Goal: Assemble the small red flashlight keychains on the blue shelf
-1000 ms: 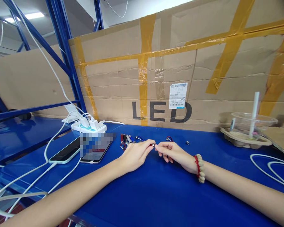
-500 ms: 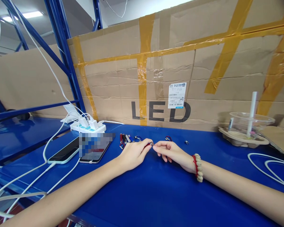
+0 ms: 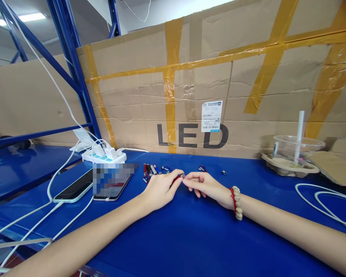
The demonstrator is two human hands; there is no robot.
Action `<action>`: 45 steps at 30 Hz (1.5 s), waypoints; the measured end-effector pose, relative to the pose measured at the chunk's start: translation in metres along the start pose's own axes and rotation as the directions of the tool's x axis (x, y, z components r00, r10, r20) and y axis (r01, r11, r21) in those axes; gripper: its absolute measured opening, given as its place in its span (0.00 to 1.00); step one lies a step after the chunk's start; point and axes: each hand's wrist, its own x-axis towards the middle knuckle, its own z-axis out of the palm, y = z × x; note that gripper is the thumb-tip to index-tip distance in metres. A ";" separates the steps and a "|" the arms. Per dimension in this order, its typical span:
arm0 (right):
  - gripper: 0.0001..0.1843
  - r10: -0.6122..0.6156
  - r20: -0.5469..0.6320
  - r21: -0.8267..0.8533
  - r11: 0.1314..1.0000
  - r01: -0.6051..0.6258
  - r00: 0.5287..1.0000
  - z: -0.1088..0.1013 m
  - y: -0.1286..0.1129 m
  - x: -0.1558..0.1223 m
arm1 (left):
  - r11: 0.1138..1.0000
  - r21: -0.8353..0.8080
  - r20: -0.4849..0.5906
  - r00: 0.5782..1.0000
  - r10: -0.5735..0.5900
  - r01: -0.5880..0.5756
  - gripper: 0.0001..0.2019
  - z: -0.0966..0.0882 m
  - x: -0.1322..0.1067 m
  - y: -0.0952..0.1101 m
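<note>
Because the little red torch (image 3: 177,178) is held only at its two ends, it could easily slip. The part is tiny and smooth, and the pinch is slight on both sides. If the fingers twist or pull off-axis, the silver end (image 3: 183,176) could pop free and roll away across the blue bench (image 3: 190,238). It might end up among the pile of similar torches (image 3: 150,170) just beyond and to the left of the grip, where it would be hard to pick out. A loose silver piece (image 3: 224,172) already lies to the right of the grip, past the right hand.

The left hand (image 3: 160,187) lies low on the bench with its fingers curled, and thumb and forefinger are pressed together on the red body. The right hand (image 3: 205,184) meets it head-on — its fingertips nip the silver end, though how firmly is too small to tell. Its other fingers are tucked under, and a bead bracelet (image 3: 237,202) sits on the wrist. Both forearms rest flat and converge on the grip — so the torch sits just above the bench, between the two hands.
</note>
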 end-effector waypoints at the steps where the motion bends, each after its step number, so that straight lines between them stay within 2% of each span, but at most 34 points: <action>1: 0.21 -0.003 0.003 0.000 1.000 0.003 1.000 0.000 0.000 0.000 | 1.000 0.001 -0.002 1.000 0.000 0.000 0.13 0.000 0.000 0.000; 13: 0.23 0.005 -0.058 0.070 0.998 -0.001 0.998 0.001 0.002 0.003 | 0.997 0.025 -0.040 0.997 -0.065 0.066 0.13 0.000 0.001 0.000; 34: 0.20 -0.012 0.018 0.016 1.000 0.012 1.000 0.001 0.002 0.003 | 0.998 0.007 -0.020 0.997 -0.068 0.068 0.14 0.002 0.001 0.000; 45: 0.26 0.000 -0.062 0.069 0.998 0.004 0.998 0.003 0.001 0.002 | 0.995 0.041 -0.011 0.995 -0.096 0.096 0.15 -0.002 0.002 0.000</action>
